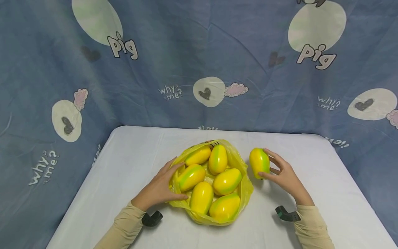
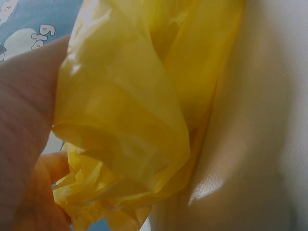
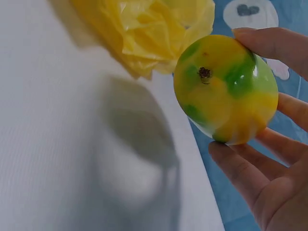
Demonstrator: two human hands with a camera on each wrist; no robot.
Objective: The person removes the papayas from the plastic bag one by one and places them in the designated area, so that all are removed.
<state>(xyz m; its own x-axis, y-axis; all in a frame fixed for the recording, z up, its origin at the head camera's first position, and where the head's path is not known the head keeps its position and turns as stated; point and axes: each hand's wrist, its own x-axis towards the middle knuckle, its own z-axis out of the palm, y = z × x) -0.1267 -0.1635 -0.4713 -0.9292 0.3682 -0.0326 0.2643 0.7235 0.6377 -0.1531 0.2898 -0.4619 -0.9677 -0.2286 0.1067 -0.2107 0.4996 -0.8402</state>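
A yellow plastic bag (image 1: 246, 188) stands wide open on the white table, with several yellow-green mangoes (image 1: 202, 197) inside. At the bag's left rim, my left hand (image 1: 160, 185) holds the edge, thumb and fingers spread apart along it. The left wrist view shows the bag's crumpled film (image 2: 125, 96) against that hand, hiding part of the fingers. To the right of the bag, my right hand (image 1: 284, 174) grips one more mango (image 1: 258, 162) between thumb and fingertips. That mango's stem end faces the right wrist camera, and its shadow falls on the table.
The white table (image 1: 136, 148) carries the bag and ends at a blue printed curtain (image 1: 186, 62) behind it. Black wrist straps with cameras (image 1: 152, 218) sit at both sleeve cuffs.
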